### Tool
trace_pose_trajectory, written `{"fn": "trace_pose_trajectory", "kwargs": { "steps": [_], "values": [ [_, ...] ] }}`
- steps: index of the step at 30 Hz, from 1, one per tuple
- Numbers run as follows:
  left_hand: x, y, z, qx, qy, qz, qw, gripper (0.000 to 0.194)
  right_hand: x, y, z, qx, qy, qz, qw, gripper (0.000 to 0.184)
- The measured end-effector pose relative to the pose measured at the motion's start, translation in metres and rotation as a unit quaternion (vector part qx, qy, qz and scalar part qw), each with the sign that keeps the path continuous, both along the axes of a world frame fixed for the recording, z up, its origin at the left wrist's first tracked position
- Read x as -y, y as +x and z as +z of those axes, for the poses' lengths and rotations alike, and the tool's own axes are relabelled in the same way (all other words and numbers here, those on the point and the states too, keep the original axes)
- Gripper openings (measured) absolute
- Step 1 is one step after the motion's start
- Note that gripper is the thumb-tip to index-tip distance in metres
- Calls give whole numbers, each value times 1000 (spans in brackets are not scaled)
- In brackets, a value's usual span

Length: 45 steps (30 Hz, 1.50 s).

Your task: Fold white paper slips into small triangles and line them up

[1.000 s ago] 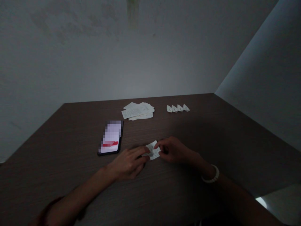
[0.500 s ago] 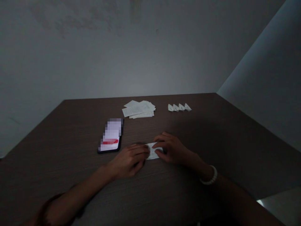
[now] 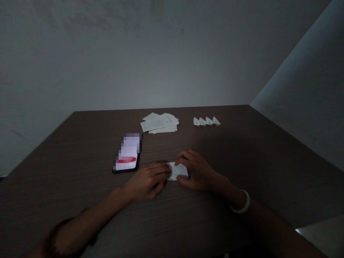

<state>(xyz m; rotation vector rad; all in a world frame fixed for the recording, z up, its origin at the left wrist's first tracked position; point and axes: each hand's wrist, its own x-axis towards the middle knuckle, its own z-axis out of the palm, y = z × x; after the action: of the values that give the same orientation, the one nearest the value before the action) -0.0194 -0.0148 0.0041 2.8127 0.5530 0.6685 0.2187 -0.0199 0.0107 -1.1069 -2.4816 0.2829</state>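
A small piece of printed paper (image 3: 177,171) lies on the table in front of me, between my two hands. My left hand (image 3: 150,179) rests palm down, its fingertips pressed together on the paper's left end and covering it. From the other side, my right hand (image 3: 197,171) curls round the right end, with the thumb at the near corner and the fingers at the far edge. Small lines of print show on the part of the paper left uncovered. The exact contact under the fingertips is hidden.
A phone (image 3: 127,152) with a lit, blurred screen lies left of my hands. Behind it sits a loose pile of printed papers (image 3: 160,123). Several small folded paper pieces (image 3: 206,122) stand in a row at the back right. The brown table (image 3: 80,150) meets a grey wall.
My right thumb and fingers have spread further apart along the right end of the paper, showing more of it. My left hand stays on the left end. The view has shifted slightly.
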Motion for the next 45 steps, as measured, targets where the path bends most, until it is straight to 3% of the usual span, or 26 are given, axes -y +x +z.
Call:
{"fn": "trace_pose_trajectory", "kwargs": {
  "steps": [12, 23, 36, 45],
  "values": [
    [0, 1, 3, -7, -4, -6, 1000, 25, 0, 0, 2, 16, 1, 2, 1000, 42],
    [-7, 7, 9, 54, -171, 24, 984, 15, 5, -4, 3, 26, -5, -32, 999, 44],
    [-15, 27, 1, 64, -128, 128, 981, 11, 9, -11, 5, 26, -5, -50, 998, 40],
    [-17, 30, -5, 79, -141, 147, 976, 11, 10, -10, 5, 35, -6, -47, 998, 39]
  ]
}}
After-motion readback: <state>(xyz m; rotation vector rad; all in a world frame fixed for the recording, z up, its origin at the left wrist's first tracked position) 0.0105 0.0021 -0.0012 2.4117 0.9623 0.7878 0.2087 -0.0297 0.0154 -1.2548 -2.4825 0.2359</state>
